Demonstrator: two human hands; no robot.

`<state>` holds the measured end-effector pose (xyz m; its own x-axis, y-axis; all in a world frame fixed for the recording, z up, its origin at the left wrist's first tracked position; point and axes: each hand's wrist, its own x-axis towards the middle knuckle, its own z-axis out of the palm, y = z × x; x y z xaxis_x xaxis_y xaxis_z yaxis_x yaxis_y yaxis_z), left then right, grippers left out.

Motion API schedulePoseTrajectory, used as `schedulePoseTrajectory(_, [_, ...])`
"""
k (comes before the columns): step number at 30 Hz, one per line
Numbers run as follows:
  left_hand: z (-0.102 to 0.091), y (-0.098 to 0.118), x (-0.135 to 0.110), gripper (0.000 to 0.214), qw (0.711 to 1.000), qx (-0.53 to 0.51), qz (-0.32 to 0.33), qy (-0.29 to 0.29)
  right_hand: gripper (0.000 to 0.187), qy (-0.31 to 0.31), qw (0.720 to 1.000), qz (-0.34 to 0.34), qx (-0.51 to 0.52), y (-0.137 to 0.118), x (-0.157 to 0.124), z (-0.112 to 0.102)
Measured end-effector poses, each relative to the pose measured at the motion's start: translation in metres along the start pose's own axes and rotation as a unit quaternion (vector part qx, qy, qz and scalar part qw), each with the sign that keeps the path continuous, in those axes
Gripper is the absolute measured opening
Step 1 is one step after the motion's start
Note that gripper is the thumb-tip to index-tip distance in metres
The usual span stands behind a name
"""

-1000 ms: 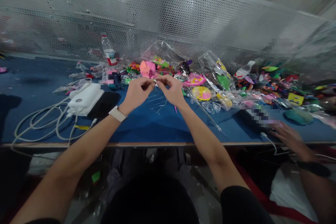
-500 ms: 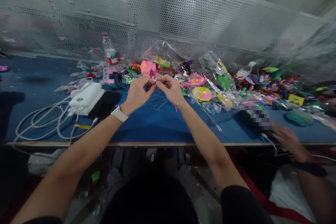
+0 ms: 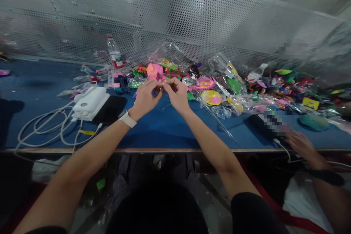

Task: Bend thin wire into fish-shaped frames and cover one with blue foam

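My left hand (image 3: 146,97) and my right hand (image 3: 177,94) meet above the blue table (image 3: 164,128), fingertips pinched together on a tiny pale item between them that I cannot make out. A white watch (image 3: 127,118) sits on my left wrist. Just beyond my hands lies a heap of bright toys in clear bags (image 3: 192,80), with a pink piece (image 3: 154,71) nearest. A few thin clear strips (image 3: 166,106) lie on the table under my hands.
A white power bank (image 3: 91,103) with coiled white cables (image 3: 46,128) and a black phone (image 3: 111,109) lie at the left. A plastic bottle (image 3: 113,53) stands by the perforated metal wall (image 3: 175,18). Another person's hand (image 3: 300,142) rests at the right table edge.
Both hands have lifted slightly and shifted away from me, still pinched together. The other person's hand at the right has moved a little.
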<state>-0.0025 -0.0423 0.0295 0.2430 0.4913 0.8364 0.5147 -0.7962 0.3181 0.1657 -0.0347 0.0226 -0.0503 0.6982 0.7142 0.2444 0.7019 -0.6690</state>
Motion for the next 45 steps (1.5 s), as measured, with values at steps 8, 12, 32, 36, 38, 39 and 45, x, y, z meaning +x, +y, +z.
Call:
schedulePoseTrajectory(8, [-0.005, 0.002, 0.002, 0.021, 0.997, -0.035, -0.029, 0.057, 0.040, -0.014, 1.000, 0.013, 0.025, -0.005, 0.001, -0.010])
schedulePoseTrajectory(12, [-0.005, 0.004, 0.001, 0.022, 0.996, -0.031, -0.018, 0.084, 0.031, 0.041, 0.998, -0.040, -0.022, -0.011, -0.005, -0.005])
schedulePoseTrajectory(32, [0.007, -0.010, -0.004, 0.030, 0.996, 0.010, 0.019, 0.084, 0.016, 0.012, 0.949, -0.240, -0.206, 0.013, -0.004, -0.017])
schedulePoseTrajectory(36, [0.010, -0.015, -0.005, 0.034, 0.998, -0.024, 0.002, 0.055, 0.019, -0.019, 0.947, -0.268, -0.175, 0.016, 0.002, -0.023])
schedulePoseTrajectory(38, [0.012, -0.018, -0.005, 0.034, 0.998, -0.046, -0.015, 0.028, 0.020, -0.030, 0.947, -0.274, -0.166, 0.016, 0.004, -0.026])
schedulePoseTrajectory(39, [0.013, -0.019, -0.005, 0.033, 0.998, -0.058, -0.025, 0.014, 0.019, -0.036, 0.947, -0.272, -0.165, 0.017, 0.005, -0.027])
schedulePoseTrajectory(45, [0.015, -0.027, -0.003, 0.031, 0.979, -0.174, -0.078, -0.069, 0.015, -0.085, 0.951, -0.231, -0.190, 0.023, 0.009, -0.033])
